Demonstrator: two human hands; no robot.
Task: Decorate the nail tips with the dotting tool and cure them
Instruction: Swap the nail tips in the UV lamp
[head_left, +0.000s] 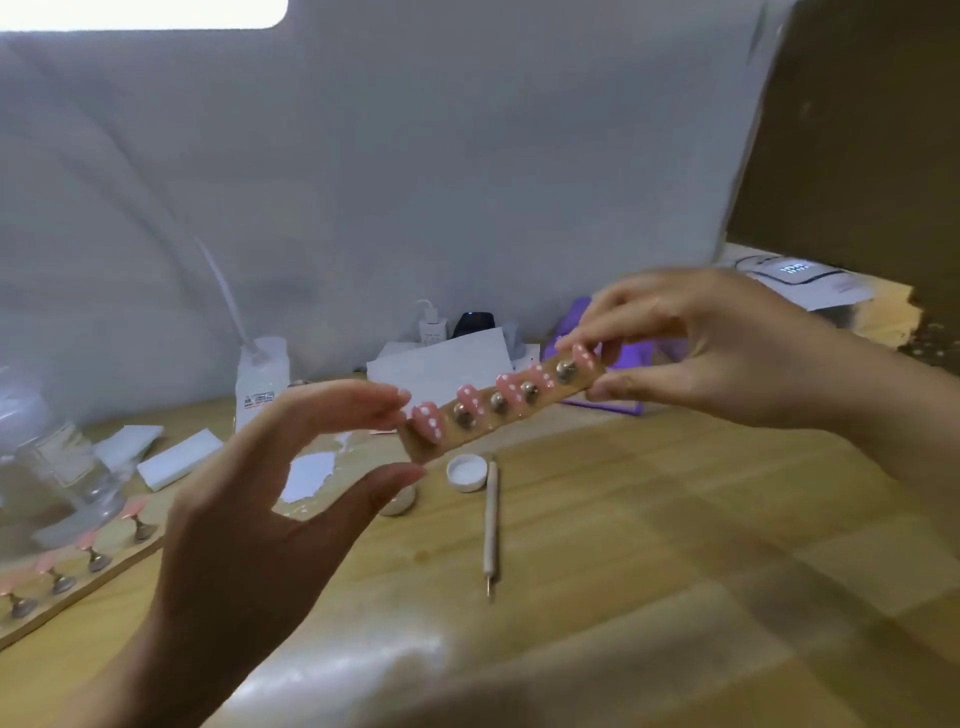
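A tan holder strip (582, 382) with several pink nail tips (429, 420) dotted white hangs tilted above the table. My right hand (727, 348) pinches its right end between fingers and thumb. My left hand (270, 493) holds the left end, fingers on the upper edge and thumb near the lower one. The dotting tool (490, 525) lies on the wooden table (649, 545) below the strip. A second strip (78, 566) of plain pink tips on stands lies at the left edge. The purple-lit curing lamp (631, 358) stands behind my right hand, mostly hidden.
A white jar lid (467, 472) and a small pot (399, 501) sit by the tool. White foam blocks (179, 460), a clear glass jar (62, 483), a white bottle (262, 382), papers (441, 364) and a charger (432, 325) crowd the back. A grey cloth hangs behind.
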